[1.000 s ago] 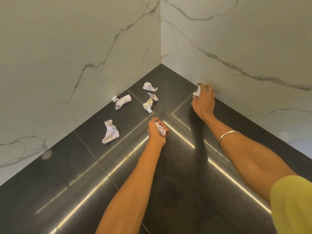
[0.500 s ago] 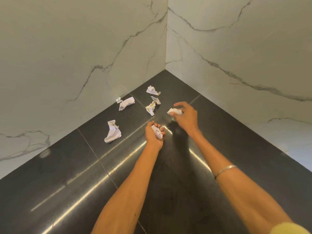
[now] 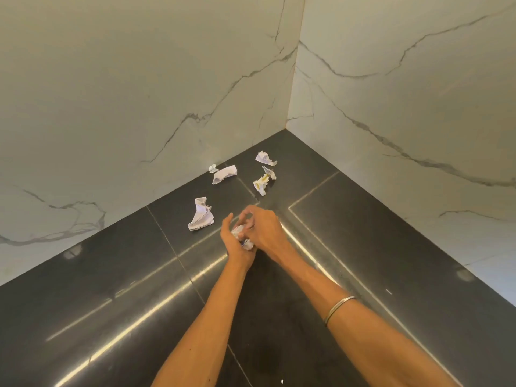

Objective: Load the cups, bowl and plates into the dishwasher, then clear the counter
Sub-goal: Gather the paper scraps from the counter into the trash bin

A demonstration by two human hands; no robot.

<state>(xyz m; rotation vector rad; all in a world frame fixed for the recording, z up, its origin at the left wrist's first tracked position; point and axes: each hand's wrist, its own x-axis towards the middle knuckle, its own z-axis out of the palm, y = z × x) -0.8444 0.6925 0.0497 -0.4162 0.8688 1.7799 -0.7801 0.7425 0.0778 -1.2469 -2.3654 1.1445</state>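
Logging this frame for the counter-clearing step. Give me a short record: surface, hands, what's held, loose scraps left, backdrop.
surface: dark counter, corner section
left hand: cupped palm up, holds paper wad
right hand: on top of the left, fingers at the same wad
loose scraps: five paper pieces on the counter: large scrap, folded scrap, tiny scrap, stained scrap, corner scrap
bracelet: on right forearm
backdrop: marble walls meeting at the corner
dishes: none in view
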